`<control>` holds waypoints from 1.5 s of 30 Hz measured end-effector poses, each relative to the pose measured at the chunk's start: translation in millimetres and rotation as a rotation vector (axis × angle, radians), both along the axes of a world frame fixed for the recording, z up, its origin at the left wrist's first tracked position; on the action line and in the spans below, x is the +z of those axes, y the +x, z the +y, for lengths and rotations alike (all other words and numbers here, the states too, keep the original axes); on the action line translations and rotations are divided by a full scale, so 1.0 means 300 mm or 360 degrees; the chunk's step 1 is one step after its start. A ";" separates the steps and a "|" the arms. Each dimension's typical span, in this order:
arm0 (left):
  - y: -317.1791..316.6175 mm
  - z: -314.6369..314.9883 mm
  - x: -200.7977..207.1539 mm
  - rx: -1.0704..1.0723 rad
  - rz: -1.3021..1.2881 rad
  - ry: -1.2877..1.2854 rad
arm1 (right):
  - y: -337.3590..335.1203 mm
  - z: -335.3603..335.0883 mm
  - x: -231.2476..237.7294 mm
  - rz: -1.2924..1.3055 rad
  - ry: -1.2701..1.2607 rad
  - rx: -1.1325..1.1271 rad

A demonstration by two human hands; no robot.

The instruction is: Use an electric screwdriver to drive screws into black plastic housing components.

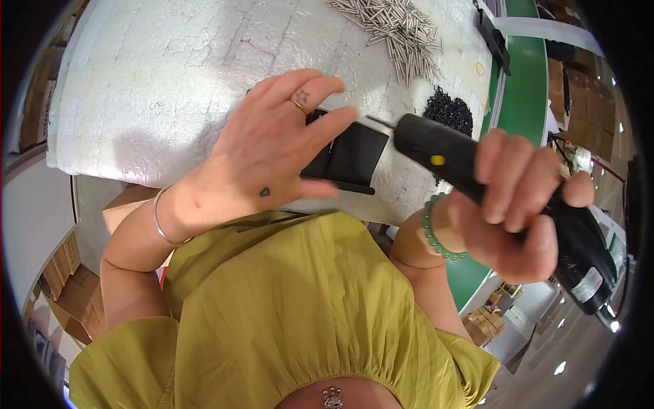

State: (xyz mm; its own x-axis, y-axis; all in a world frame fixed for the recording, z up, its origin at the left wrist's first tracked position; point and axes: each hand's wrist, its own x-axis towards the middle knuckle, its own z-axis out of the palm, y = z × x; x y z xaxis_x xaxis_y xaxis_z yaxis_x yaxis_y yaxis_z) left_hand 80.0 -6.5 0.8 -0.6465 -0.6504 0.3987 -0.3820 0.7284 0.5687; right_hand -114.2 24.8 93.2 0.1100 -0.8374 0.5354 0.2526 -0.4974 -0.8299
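My left hand (262, 146) is over a flat black part (360, 155) with a raised edge, its thumb and fingers spread apart. The hand covers the left portion of that part, and I cannot tell whether it touches it. A small shiny bit shows on the black surface close to the index finger. In my right hand (514, 201) is a black electric screwdriver (436, 146), fingers wrapped round its body. Its thin bit points left, raised near the upper right corner of the black part.
On the white, wrapped tabletop (157, 75) lies a heap of silvery metal pins (405, 37) at the far side. A pile of small black pieces (449, 112) sits right of the black part. Beyond is a green surface (528, 68); cardboard boxes (78, 300) stand low at left.
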 end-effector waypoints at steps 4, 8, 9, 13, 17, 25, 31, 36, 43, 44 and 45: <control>0.046 -0.011 0.037 -0.0226 -0.0271 0.0116 | -0.109 0.017 0.016 -0.0243 -0.0214 -0.0258; 0.191 -0.125 0.109 -0.0249 0.1236 0.2012 | -0.196 0.023 -0.013 -0.0411 -0.0120 -0.0491; 0.218 -0.110 0.113 -0.0169 0.1816 0.2378 | -0.214 0.018 -0.030 -0.0497 -0.0086 -0.0521; 0.325 -0.214 0.103 0.0031 0.1689 0.2069 | -0.267 0.027 -0.079 -0.0582 -0.0036 -0.0633; 0.418 -0.347 0.089 0.0930 -0.0224 -0.0144 | -0.190 0.013 -0.090 -0.0429 -0.0094 -0.0836; 0.247 -0.493 0.132 0.0740 -0.0688 0.0061 | -0.250 0.071 -0.149 -0.0485 0.0197 -0.0623; -0.672 -0.664 0.234 -0.0685 -0.0261 0.0107 | -0.288 0.066 -0.121 -0.0476 0.0305 -0.0260; -1.302 -0.840 -0.039 -0.0450 -0.0263 -0.0622 | -0.272 0.007 -0.183 -0.0618 0.0417 -0.0308; -1.350 -0.832 0.000 -0.0463 -0.0280 -0.0397 | -0.334 0.025 -0.196 -0.0912 0.0340 -0.0323; -1.292 -0.803 0.063 -0.0417 -0.0314 -0.0284 | -0.341 0.016 -0.187 -0.0876 0.0417 -0.0383; -1.218 -0.784 0.109 -0.0389 -0.0275 -0.0238 | -0.357 0.012 -0.196 -0.0817 0.0321 -0.0357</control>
State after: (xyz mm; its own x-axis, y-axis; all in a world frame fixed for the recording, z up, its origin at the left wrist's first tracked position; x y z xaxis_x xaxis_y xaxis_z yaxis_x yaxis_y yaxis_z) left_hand -285.4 -241.6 33.5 -0.8425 -0.4103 0.3490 -0.2671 0.8809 0.3908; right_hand -221.3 28.3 34.6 -0.3123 -0.9009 0.3013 0.5537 -0.4303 -0.7129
